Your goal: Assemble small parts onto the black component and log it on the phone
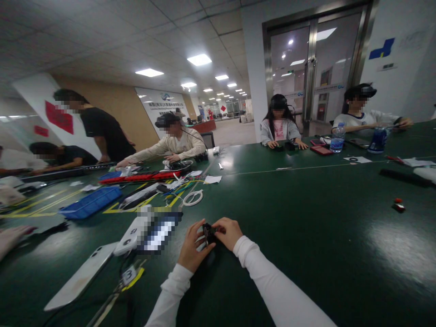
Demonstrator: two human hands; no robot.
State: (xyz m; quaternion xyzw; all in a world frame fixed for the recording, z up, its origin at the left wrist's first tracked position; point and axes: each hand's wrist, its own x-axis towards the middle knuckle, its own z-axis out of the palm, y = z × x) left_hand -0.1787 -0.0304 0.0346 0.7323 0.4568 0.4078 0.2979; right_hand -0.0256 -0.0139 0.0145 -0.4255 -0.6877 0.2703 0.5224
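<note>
Both my hands meet over the green table (pixel 293 236), near the middle of the head view. Between them is a small black object (pixel 208 231); it looks like a little mechanical part, but its exact kind is too small to tell. My left hand (pixel 195 247) curls round its left side, thumb below and fingers above. My right hand (pixel 229 231) pinches its right side with thumb and fingertips, and the fingertips partly hide it. Left of my hands lie a phone with a lit screen (pixel 160 234) and a white device (pixel 131 236).
A white phone-like slab (pixel 81 274) and a cable with a numbered tag (pixel 129 275) lie at lower left. Beyond are a blue tray (pixel 91 202), a coiled white cable (pixel 193 197) and loose wires. A small red-and-black item (pixel 398 205) sits at right. Several people work around the table.
</note>
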